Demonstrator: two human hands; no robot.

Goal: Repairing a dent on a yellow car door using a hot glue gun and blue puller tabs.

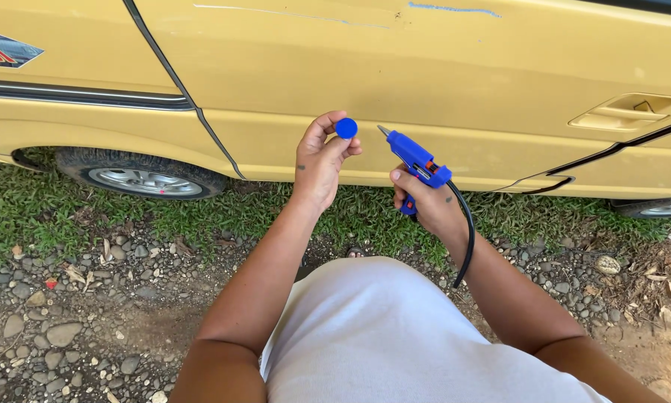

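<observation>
Your left fingers (337,143) pinch a small round blue plastic tab (346,128) by its edge, flat face turned up and out, held in the air in front of the yellow car door panel (455,82). Your right hand (425,201) is wrapped tight around the grip of a blue plastic glue gun (414,160), its metal nozzle (384,131) pointing at the tab, close but not touching; a black cord (466,231) trails down past your wrist. This looks like the gluing step, nozzle lining up on the tab. Next calls for a steady tab and a short, careful closing of that gap. Gravel (59,328) and grass (22,209) lie below.
</observation>
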